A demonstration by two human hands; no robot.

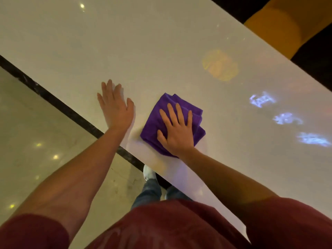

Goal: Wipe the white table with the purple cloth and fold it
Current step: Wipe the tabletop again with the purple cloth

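Purple cloth point(162, 123) lies bunched into a rough folded square near the front edge of the white table point(143, 42), and the right hand point(177, 131) rests flat on top of it, fingers straight and spread, pressing rather than gripping. Just beside it, apart from the cloth, the left hand point(115, 106) lies palm down on the bare tabletop with its fingers straight, holding nothing. Coloured light patches show on the glossy surface to the right; whether any real dirt remains is hard to tell under that glare. With only a flat palm on it, the loose layers could slide apart or the cloth could bunch up during a stroke, leaving streaks. A sweep toward the near edge might push the cloth off onto the floor point(36, 123)
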